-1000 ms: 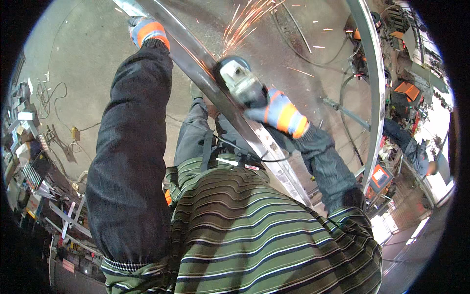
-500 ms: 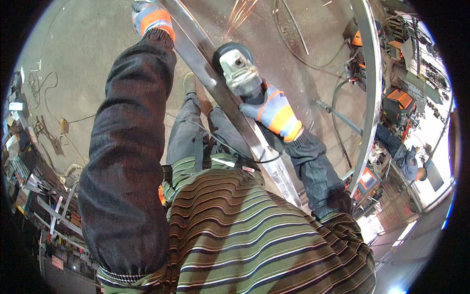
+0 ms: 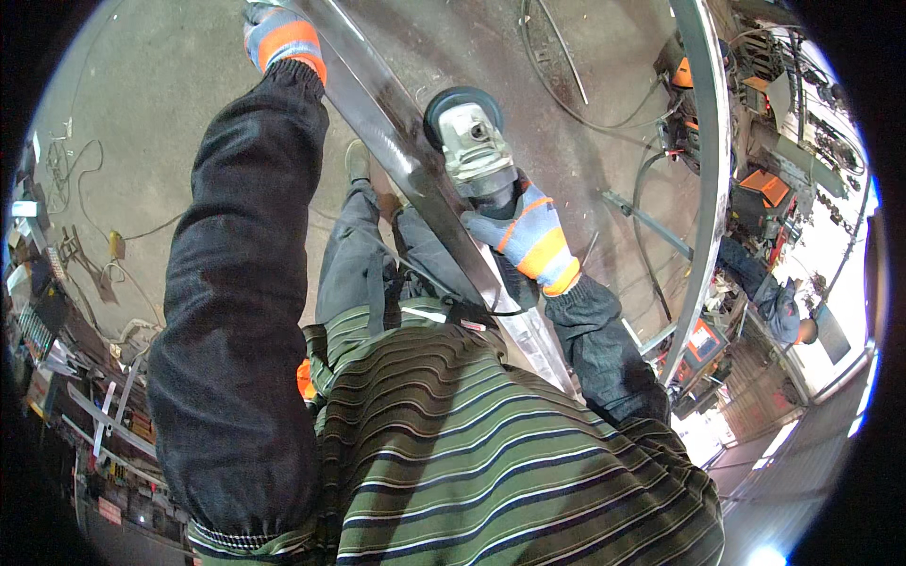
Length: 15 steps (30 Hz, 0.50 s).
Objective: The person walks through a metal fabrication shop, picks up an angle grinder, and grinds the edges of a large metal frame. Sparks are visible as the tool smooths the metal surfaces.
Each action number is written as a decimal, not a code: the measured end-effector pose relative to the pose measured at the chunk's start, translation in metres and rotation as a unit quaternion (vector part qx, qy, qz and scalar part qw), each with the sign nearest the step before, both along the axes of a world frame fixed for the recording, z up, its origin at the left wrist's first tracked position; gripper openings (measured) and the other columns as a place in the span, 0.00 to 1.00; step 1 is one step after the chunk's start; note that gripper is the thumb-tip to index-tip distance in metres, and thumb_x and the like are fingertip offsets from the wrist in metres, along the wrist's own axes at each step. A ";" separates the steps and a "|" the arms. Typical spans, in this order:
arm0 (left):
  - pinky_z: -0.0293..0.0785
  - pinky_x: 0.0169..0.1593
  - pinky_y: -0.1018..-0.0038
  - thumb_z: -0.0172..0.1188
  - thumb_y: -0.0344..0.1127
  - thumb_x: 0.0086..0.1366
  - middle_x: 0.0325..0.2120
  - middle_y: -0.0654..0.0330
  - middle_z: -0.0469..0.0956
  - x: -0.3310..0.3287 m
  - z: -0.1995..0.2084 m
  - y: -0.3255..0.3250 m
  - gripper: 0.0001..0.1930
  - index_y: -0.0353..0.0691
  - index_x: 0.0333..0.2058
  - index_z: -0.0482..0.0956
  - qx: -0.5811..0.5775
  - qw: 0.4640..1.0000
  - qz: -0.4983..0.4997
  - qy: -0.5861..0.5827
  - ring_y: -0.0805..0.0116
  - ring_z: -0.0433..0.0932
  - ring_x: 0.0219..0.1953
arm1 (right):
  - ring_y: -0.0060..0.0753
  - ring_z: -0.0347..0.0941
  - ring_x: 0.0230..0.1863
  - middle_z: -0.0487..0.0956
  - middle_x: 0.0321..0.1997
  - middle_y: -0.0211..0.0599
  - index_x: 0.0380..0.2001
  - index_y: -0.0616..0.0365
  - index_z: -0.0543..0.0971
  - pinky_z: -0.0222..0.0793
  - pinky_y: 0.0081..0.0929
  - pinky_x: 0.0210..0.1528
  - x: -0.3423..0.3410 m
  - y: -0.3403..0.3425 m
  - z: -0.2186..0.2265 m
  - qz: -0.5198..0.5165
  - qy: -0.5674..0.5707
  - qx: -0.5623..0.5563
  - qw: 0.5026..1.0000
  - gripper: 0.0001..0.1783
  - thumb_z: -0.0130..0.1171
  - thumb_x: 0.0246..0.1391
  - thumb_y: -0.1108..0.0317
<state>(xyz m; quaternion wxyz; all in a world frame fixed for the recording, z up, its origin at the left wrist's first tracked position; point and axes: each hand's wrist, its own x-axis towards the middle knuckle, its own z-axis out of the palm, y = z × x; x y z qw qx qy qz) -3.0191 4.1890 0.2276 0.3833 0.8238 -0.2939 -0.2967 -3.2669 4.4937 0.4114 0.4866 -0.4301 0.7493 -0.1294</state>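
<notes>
Right hand [image 3: 530, 236] is gripping the angle grinder [image 3: 469, 132], disc against the steel bar [image 3: 396, 141]; left hand [image 3: 283, 38] is clasping the bar further up. Best holding the disc shallow, both grips firm.

Left arm is stretching straight out, its gloved left hand [image 3: 283, 38] closing at the far end; the right hand [image 3: 524, 236], gloved too, is gripping, elbow bent.

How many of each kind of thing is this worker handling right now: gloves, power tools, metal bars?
Gloves, orange and grey: 2, on the left hand and the right hand
Angle grinder: 1, in the right hand
Long metal bar: 1, under the left hand
Total: 4
</notes>
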 end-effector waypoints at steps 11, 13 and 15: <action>0.79 0.43 0.65 0.43 0.48 0.77 0.36 0.54 0.84 0.003 -0.022 -0.006 0.22 0.40 0.46 0.82 -0.001 0.999 -0.012 0.032 0.57 0.84 0.40 | 0.50 0.83 0.47 0.84 0.45 0.54 0.52 0.65 0.75 0.77 0.39 0.50 0.011 -0.010 0.004 0.009 0.033 0.036 0.999 0.36 0.74 0.41 0.57; 0.78 0.43 0.65 0.43 0.49 0.77 0.36 0.54 0.84 0.003 -0.023 -0.006 0.23 0.40 0.47 0.82 -0.002 0.999 -0.010 0.034 0.57 0.84 0.40 | 0.49 0.83 0.47 0.84 0.45 0.53 0.51 0.65 0.75 0.76 0.39 0.50 0.012 -0.008 0.003 0.030 0.053 0.039 0.997 0.35 0.74 0.41 0.57; 0.78 0.43 0.65 0.43 0.50 0.77 0.36 0.54 0.84 0.002 -0.023 -0.005 0.23 0.40 0.47 0.82 -0.002 0.999 -0.007 0.035 0.57 0.84 0.40 | 0.49 0.83 0.46 0.84 0.44 0.53 0.51 0.65 0.75 0.76 0.38 0.50 0.012 -0.006 0.000 0.007 0.043 0.037 0.998 0.35 0.74 0.42 0.57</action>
